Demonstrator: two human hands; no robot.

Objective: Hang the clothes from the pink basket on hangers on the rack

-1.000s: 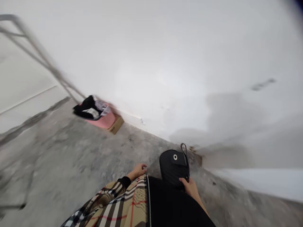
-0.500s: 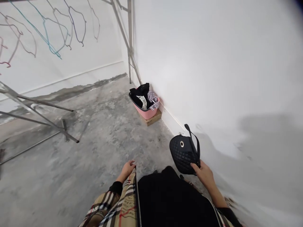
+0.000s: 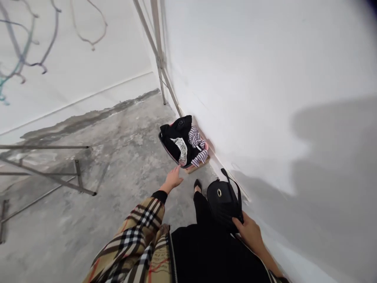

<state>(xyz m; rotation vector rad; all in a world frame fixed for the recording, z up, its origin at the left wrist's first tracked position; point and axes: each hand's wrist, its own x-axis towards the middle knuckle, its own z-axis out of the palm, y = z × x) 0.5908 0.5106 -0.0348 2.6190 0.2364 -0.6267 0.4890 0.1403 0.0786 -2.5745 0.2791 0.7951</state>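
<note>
My right hand (image 3: 249, 232) grips a small black quilted handbag (image 3: 222, 202) by its lower right edge. The bag has a round metal eyelet on its front, and its strap stands up in a loop. My left hand (image 3: 173, 179) is stretched forward, holding nothing, its fingers partly extended. Just beyond its fingertips is a laundry basket (image 3: 168, 152) with a dark rim. Inside lie black clothes (image 3: 179, 127), a white patterned cloth (image 3: 181, 149) and a purple-and-white striped garment (image 3: 197, 137). From this angle, I cannot tell whether my fingers touch the basket.
Under the basket is a cardboard box (image 3: 193, 169), close to the white wall (image 3: 250, 78). Metal rack legs (image 3: 160, 59) stand in the corner, and more metal bars (image 3: 47, 177) cross the floor at left. Several hangers (image 3: 44, 67) hang at upper left. One black shoe (image 3: 198, 184) shows on the concrete floor.
My left hand has let go of the jacket edge and reached forward to the basket. The basket appears nearer. The handbag stays in my right hand, slightly lower.
</note>
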